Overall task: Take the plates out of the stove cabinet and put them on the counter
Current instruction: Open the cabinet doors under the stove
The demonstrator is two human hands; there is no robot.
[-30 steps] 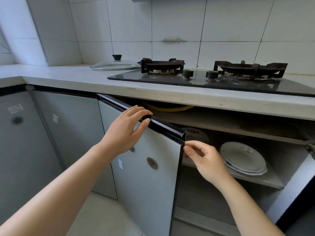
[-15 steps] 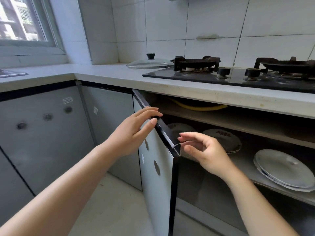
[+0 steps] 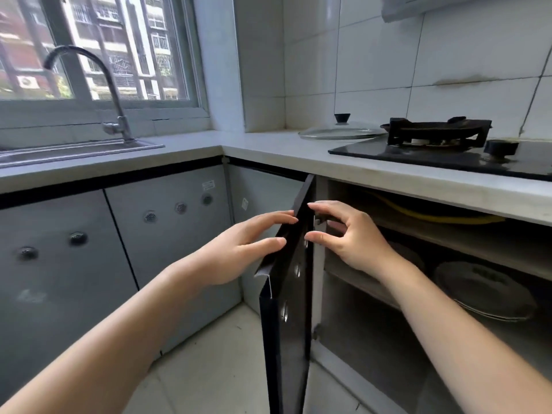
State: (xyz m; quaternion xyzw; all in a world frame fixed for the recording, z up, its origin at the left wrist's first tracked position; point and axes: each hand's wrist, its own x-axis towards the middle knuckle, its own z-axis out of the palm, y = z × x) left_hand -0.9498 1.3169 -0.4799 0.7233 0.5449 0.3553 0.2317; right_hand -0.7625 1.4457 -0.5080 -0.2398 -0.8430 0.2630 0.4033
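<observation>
a pale counter [image 3: 263,150] runs round the kitchen corner, carrying a black gas hob [image 3: 448,159]. under the hob the stove cabinet [image 3: 352,339] gapes, its dark-edged door [image 3: 288,324] standing out edge-on toward the camera. inside, on the middle shelf [image 3: 373,286] and well to the right, lies a shallow stack of plates [image 3: 484,291], dim in the shadow. a round shape behind the right wrist may be another plate, though it is too dark to tell.

the left hand [image 3: 236,255] lies flat-fingered against the outer side of the door's top edge, gripping nothing. the right hand [image 3: 355,240] hovers on the inner side with fingers loosely spread and thumb near the edge, holding nothing; whether it touches the door cannot be told.

the step in hand looks to be getting the door clear, with no plate lifted yet. the next move would call for a reach to the right, deep onto the shelf, for a firm hold under the stack.
</observation>
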